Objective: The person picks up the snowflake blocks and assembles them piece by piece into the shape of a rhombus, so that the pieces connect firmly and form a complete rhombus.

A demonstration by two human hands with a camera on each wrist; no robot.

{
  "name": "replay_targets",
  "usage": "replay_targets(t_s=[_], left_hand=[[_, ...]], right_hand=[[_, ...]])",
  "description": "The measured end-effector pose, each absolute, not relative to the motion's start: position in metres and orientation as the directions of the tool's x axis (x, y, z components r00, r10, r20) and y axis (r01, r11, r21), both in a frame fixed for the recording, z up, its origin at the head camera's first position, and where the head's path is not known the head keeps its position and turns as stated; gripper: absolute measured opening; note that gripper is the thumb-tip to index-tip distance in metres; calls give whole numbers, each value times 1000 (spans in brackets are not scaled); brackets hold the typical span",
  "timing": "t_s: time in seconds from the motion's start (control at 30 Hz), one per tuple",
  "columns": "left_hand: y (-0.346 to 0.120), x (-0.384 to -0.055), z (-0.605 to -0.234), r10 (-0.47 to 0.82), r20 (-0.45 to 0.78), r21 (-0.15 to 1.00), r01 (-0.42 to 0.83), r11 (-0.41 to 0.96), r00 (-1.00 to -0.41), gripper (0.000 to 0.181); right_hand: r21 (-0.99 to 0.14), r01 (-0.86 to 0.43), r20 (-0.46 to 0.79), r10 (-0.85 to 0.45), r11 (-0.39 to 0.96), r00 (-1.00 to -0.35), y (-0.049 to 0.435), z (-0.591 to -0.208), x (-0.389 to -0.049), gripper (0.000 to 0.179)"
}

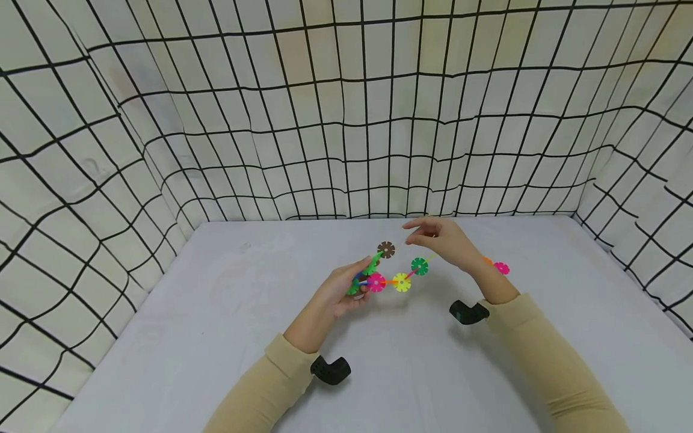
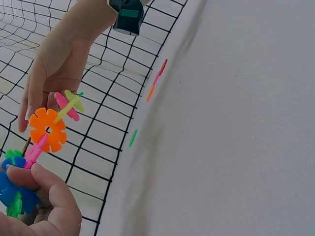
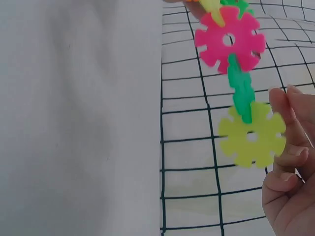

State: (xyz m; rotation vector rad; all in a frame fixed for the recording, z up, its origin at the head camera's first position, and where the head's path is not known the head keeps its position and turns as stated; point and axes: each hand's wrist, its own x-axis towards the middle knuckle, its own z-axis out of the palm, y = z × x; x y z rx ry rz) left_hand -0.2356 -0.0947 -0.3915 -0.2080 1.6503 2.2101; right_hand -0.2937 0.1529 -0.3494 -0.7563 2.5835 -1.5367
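Note:
In the head view my left hand [image 1: 346,288] grips a linked cluster of notched plastic discs. A blue disc [image 2: 15,189] sits under its thumb in the left wrist view. From the cluster a chain runs right through a pink disc [image 1: 376,282], a yellow disc [image 1: 402,282] and a green disc [image 1: 419,266]. A brown disc [image 1: 386,249] stands up above it. My right hand [image 1: 441,240] hovers at the chain's far end, fingers loosely bent, thumb and index apart. The yellow-green end disc [image 3: 252,135] overlaps its lower fingers in the right wrist view.
On the white table [image 1: 216,337], behind the right wrist, lie a loose pink disc [image 1: 502,268] and an orange disc [image 1: 488,261]. Black netting [image 1: 352,120] over white cloth rises at the back and sides. A dark wrist camera [image 1: 468,313] sticks out from the right sleeve.

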Motion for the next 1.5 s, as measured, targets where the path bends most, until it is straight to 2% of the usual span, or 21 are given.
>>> replay_targets(t_s=[0.27,0.5,0.7,0.97,1.23,1.5], left_hand=[[-95,-236,-393,202,-337,894,-380,-240,-920,50],[-95,-235,-392,195,-343,890,-384,-246,-919,39],[-95,-235,-391,198,-342,890,-385,-245,-918,43],[-95,-236,-392,194,-354,886,-395,-245,-915,37],[-96,-236,-393,213,-356,883,-402,-240,-910,48],[-96,-237,-393,208,-361,881,-406,-243,-909,41]], right_hand=[[-860,-300,184,-297,414,-937,180,-365,-311,31],[-830,-267,162,-246,489,-956,192,-378,-318,36],[-817,-230,123,-230,529,-965,201,-390,-323,38],[-766,-176,30,-239,618,-971,211,-399,-334,38],[-693,-108,-89,-233,712,-968,217,-400,-341,41],[-619,-64,-148,-197,782,-969,216,-398,-347,44]])
